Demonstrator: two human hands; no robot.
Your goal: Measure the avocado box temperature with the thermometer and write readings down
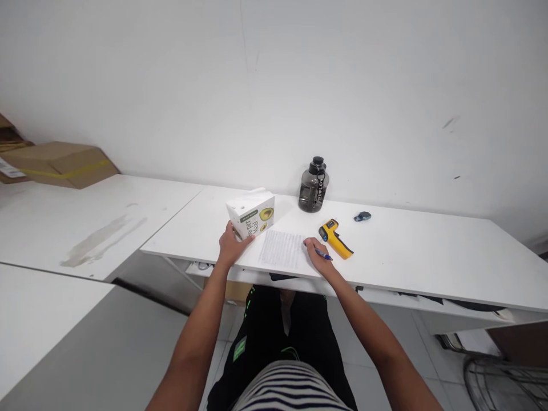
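Observation:
My left hand (pixel 233 244) grips the near lower corner of a white tissue box (pixel 252 214) printed with avocados. The box is tilted, and a white tissue sticks out of its top. In my right hand (pixel 317 254) is a blue pen (pixel 324 254), held at the right edge of a sheet of paper (pixel 281 249) covered in lines of writing. The sheet lies flat on the white desk between my two hands. A yellow infrared thermometer (pixel 337 238) lies just right of my right hand.
A dark translucent water bottle (pixel 314 185) stands against the wall. Farther right lies a small dark blue object (pixel 362 216). A cardboard box (pixel 64 164) sits at the far left on the adjoining desk. An open shelf with items runs under the desktop (pixel 428 257).

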